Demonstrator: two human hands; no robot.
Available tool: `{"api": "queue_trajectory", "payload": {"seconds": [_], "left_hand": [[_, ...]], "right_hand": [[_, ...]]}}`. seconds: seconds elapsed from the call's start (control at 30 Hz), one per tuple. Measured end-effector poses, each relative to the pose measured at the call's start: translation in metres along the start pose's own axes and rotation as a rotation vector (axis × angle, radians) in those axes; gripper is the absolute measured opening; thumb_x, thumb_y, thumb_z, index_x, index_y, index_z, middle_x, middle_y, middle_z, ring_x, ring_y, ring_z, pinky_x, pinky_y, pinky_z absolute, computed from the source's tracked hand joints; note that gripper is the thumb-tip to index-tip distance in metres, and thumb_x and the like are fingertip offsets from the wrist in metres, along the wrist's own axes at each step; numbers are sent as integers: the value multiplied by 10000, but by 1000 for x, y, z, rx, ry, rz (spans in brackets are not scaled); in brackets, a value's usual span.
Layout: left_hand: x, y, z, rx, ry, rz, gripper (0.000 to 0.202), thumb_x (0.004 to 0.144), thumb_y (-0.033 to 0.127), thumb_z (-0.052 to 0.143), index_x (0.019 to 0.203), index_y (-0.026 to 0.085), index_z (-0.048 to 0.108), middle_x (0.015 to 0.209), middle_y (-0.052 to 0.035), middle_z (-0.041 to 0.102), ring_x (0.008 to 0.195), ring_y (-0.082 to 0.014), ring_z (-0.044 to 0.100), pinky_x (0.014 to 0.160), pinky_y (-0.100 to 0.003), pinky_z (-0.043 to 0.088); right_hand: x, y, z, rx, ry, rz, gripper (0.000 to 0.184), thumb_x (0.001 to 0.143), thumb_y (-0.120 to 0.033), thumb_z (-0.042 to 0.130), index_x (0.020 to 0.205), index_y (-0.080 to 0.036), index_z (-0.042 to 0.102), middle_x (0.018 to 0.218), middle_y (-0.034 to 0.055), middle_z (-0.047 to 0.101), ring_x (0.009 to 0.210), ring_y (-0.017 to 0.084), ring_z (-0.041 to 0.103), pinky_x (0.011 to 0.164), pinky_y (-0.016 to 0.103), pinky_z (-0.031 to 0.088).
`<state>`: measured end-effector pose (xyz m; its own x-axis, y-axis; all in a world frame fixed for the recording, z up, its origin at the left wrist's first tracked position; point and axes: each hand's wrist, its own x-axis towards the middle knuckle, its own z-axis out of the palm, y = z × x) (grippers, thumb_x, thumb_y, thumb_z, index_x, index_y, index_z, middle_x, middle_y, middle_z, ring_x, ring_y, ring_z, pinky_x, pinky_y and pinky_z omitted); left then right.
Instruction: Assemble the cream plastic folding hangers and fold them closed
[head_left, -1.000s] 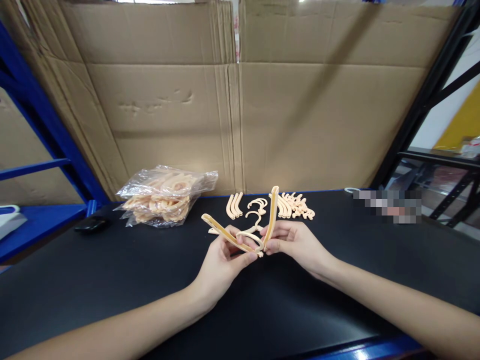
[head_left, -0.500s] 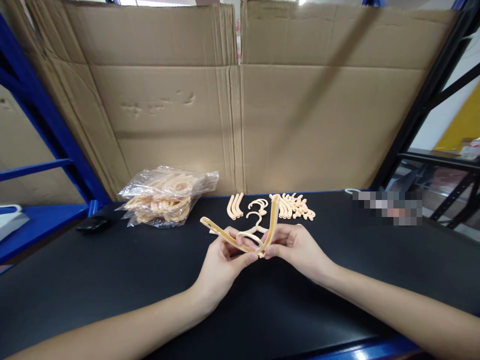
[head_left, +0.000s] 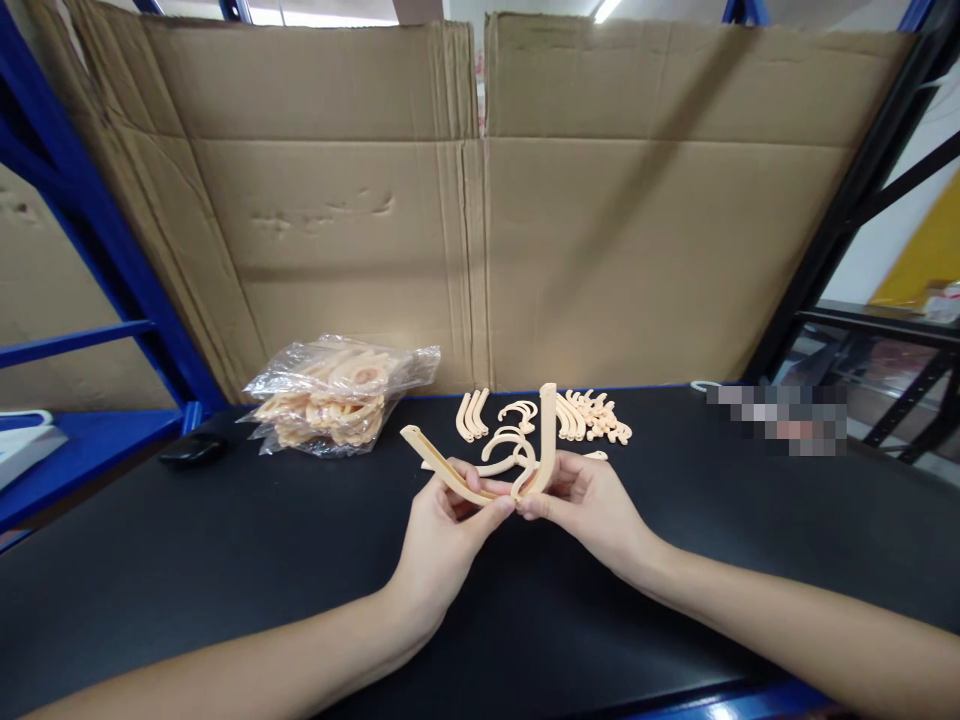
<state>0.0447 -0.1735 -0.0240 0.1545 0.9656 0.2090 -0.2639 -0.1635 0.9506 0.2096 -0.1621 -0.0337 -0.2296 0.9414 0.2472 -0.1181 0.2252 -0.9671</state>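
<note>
Between my hands is a cream plastic hanger with two arms and a curved hook (head_left: 508,440). My left hand (head_left: 442,530) pinches the left hanger arm (head_left: 431,460) near its inner end. My right hand (head_left: 589,505) grips the lower end of the right hanger arm (head_left: 548,430), which points up steeply. Both thumbs meet close to the joint at the hook's base, which the fingers partly cover. Behind the held pieces another hanger lies on the table, mostly hidden, with its right tip (head_left: 596,456) showing.
On the black table (head_left: 300,580), a clear bag of hanger parts (head_left: 341,395) lies at the back left. Loose hanger arms (head_left: 472,415), hooks (head_left: 521,410) and small parts (head_left: 609,415) sit further back. A black mouse-like object (head_left: 193,450) is at left; cardboard (head_left: 337,200) walls the back.
The held hanger has rotated: its right arm now shows its smooth outer side instead of the groove, and the hook stands higher. Both hands keep their grip in nearly the same place.
</note>
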Motion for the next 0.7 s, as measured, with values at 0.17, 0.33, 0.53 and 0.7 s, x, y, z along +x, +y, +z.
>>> {"api": "queue_trajectory", "payload": {"seconds": [0.17, 0.33, 0.53, 0.7], "left_hand": [[4, 1, -2, -23, 40, -21, 370, 650, 178, 799, 760, 196, 447, 798, -38, 753, 795, -205, 716, 783, -320, 538], [15, 6, -15, -30, 78, -54, 378, 652, 174, 811, 825, 182, 475, 862, -42, 745, 821, -157, 694, 782, -262, 531], [25, 21, -24, -134, 120, -114, 288, 651, 158, 808, 785, 148, 553, 907, -59, 718, 876, -159, 680, 822, -251, 547], [42, 33, -40, -117, 23, -193, 207, 627, 74, 785, 753, 144, 635, 847, -38, 696, 805, -146, 674, 757, -233, 568]], "right_hand": [[4, -4, 1, 44, 0, 0, 265, 644, -295, 795, 823, -182, 635, 799, 21, 671, 754, 168, 636, 667, 298, 545], [18, -17, -35, 130, -64, -14, 202, 670, -250, 783, 789, -200, 627, 823, -9, 630, 700, 109, 604, 568, 217, 508], [33, -28, -83, -304, -154, -110, 175, 631, -267, 793, 737, -183, 682, 768, 24, 658, 704, 160, 626, 658, 299, 525], [33, -36, -96, -582, -150, -182, 173, 715, -316, 716, 842, -197, 720, 855, 50, 689, 794, 194, 633, 687, 311, 508]]}}
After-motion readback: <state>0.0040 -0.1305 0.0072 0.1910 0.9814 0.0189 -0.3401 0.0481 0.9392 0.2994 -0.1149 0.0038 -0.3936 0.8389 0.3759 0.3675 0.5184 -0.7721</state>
